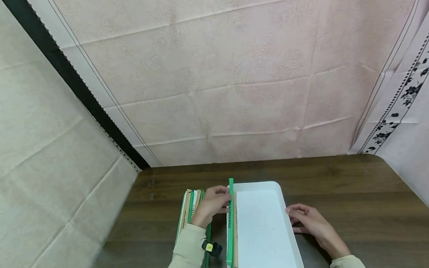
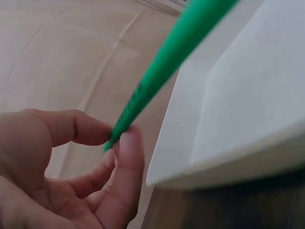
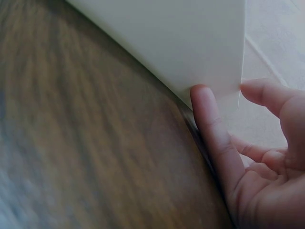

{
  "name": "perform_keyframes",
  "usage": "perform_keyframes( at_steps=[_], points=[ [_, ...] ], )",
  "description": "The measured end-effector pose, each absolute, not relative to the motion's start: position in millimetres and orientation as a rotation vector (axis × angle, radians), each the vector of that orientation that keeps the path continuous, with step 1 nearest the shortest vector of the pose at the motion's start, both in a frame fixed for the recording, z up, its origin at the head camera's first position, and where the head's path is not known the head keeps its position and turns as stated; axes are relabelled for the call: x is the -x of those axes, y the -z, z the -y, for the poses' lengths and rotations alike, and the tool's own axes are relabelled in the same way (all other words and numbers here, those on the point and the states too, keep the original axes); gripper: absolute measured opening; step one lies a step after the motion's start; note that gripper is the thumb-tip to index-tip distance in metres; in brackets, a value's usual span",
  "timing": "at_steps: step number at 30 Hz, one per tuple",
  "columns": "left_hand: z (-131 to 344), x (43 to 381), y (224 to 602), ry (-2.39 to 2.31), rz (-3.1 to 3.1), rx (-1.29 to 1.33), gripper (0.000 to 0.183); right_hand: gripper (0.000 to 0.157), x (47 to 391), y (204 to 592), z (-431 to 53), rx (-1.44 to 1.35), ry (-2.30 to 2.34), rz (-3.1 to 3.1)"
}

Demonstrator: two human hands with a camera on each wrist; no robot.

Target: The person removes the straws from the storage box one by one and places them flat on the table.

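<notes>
My left hand (image 1: 212,203) pinches a thin green book (image 1: 230,230) by its spine, with thumb and fingertips near the far end. This book stands on edge along the left side of a white tray (image 1: 264,228), beside another thin book (image 1: 235,238) with a tan edge. In the left wrist view the green spine (image 2: 162,62) runs up from the fingertips. My right hand (image 1: 310,222) holds the tray's right edge. Seen from the right wrist, the thumb (image 3: 207,109) lies against the outer wall and the index fingertip touches the rim.
Left of the tray, a row of thin books (image 1: 190,206) with green, white and tan spines stands on the brown wooden table (image 1: 333,184), partly behind my left forearm. Pale cloth (image 1: 233,68) hangs behind the table and along both sides.
</notes>
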State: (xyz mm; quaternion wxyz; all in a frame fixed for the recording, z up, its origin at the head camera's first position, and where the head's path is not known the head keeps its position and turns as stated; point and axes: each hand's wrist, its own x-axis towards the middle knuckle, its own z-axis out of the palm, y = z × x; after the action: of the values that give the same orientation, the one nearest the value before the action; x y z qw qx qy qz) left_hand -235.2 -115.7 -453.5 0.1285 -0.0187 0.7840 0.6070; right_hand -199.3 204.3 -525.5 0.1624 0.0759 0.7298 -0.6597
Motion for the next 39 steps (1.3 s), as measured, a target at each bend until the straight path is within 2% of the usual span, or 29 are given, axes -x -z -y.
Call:
perform_keyframes(
  at_steps=[21, 39],
  points=[
    [220, 239, 458, -1.775, -2.420, 0.307, 0.029, 0.048, 199, 529, -205, -0.275, 1.864, -2.105],
    [236, 237, 472, -1.463, -2.674, 0.349, 0.019, 0.051, 200, 528, -204, -0.261, 1.857, -2.104]
  ],
)
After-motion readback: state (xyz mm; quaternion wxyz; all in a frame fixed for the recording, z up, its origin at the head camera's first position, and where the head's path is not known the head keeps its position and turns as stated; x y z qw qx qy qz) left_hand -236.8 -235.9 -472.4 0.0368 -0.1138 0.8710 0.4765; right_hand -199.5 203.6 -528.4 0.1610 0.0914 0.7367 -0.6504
